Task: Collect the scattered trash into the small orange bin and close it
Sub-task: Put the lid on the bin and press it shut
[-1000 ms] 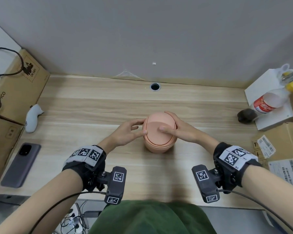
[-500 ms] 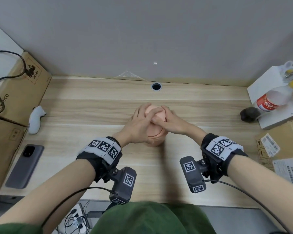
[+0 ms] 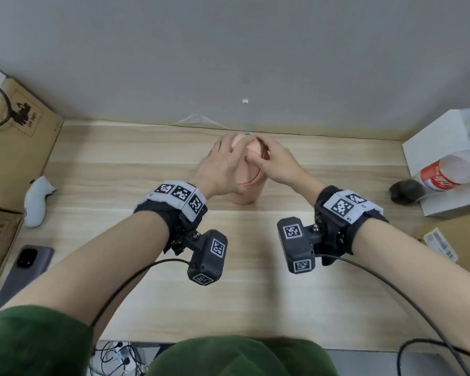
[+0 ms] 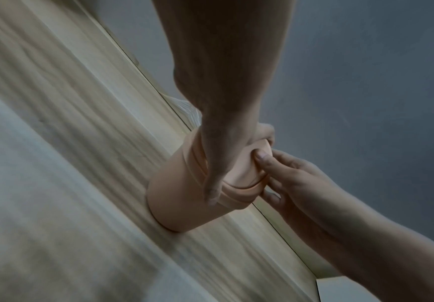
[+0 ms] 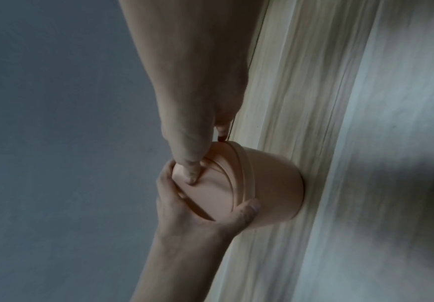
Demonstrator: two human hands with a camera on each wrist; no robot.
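Fingers (image 3: 228, 147) of both hands clasp the orange bin (image 3: 246, 194)

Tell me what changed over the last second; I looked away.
The bin now stands farther back, near the wall. The left hand, earlier just touching its side, now grips its top; the right hand keeps pressing the lid. Phone and bottle lie as before.

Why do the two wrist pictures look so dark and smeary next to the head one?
Head view: bright and mostly sharp, edges bent by the wide lens. Left wrist view: dim, tabletop streaked, orange bin fairly sharp. Right wrist view: dim too, table smeared and shadowed.
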